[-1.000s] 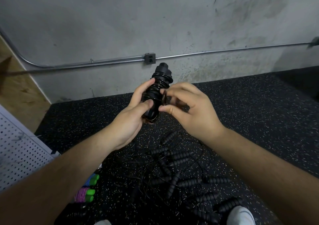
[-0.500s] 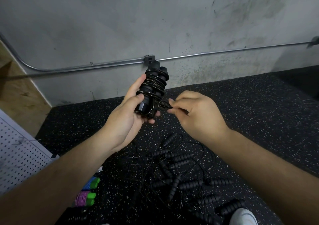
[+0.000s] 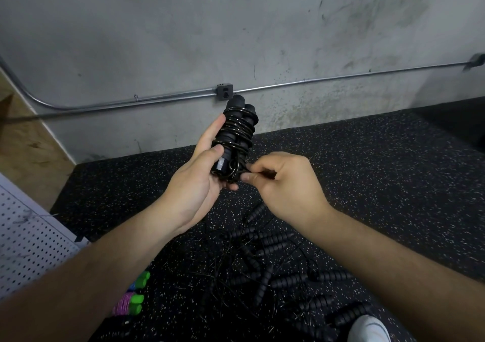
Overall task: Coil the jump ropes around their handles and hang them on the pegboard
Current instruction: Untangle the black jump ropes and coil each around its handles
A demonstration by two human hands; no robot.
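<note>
Fingers (image 3: 208, 154) of the left hand (image 3: 194, 187) are curled round a pair of black ribbed foam handles (image 3: 237, 132), held upright in mid-air in front of the person with a thin black cord (image 3: 236, 125) wound about them in several turns. Thumb and forefinger of the right hand (image 3: 286, 184) pinch the cord's loose end at the foot of the bundle, just beside the left palm; the other fingers are folded in.

Risk, as judged from here: the tail looks not yet secured. If the pinch slackens or the end is tucked under too few turns, the springy cord would likely unwind and the coil loosen before hanging.

Head view, surroundings: a pile of black jump ropes (image 3: 275, 263) lies tangled on the black speckled rubber floor (image 3: 380, 173) below the hands. A white perforated pegboard (image 3: 23, 250) stands at the left edge, well apart from the bundle, with green-capped purple and blue bundles (image 3: 130, 302) lying near its foot. A grey concrete wall (image 3: 236, 27) carries a metal conduit (image 3: 315, 80) and a grey outlet box (image 3: 225, 92). A white shoe (image 3: 370, 328) shows at the lower right.
</note>
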